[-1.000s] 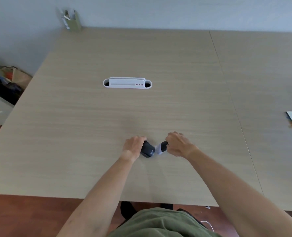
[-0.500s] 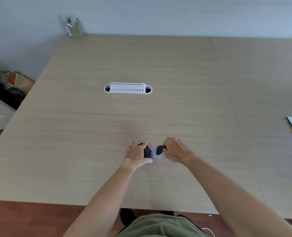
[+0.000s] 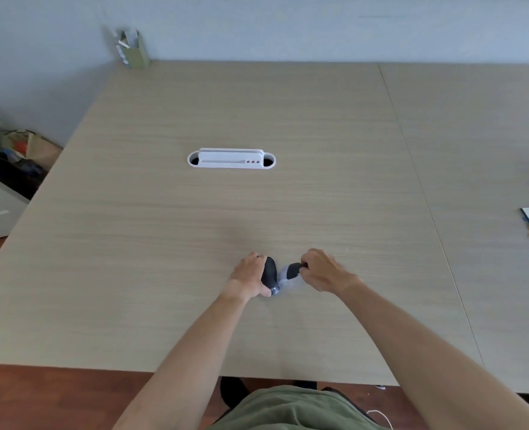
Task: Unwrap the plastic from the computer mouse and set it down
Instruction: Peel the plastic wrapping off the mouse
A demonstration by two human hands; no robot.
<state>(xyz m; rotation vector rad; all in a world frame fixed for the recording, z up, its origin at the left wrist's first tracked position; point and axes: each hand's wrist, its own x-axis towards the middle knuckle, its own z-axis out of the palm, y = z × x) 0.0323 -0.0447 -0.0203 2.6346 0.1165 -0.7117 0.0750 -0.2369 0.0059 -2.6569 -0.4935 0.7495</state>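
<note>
Left hand (image 3: 247, 279) gripping mouse (image 3: 270, 274) over worktop (image 3: 257, 212); right hand (image 3: 322, 270) pinching plastic (image 3: 288, 279) just beside, between hands.

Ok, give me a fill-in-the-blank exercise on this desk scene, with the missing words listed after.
1. The left hand grips the black computer ____.
2. The right hand pinches the clear ____ that trails off the mouse.
3. The white cable tray is set into the ____ beyond both hands.
4. The green holder stands at the table's far ____ corner.

Missing words: mouse; plastic; table; left
</note>
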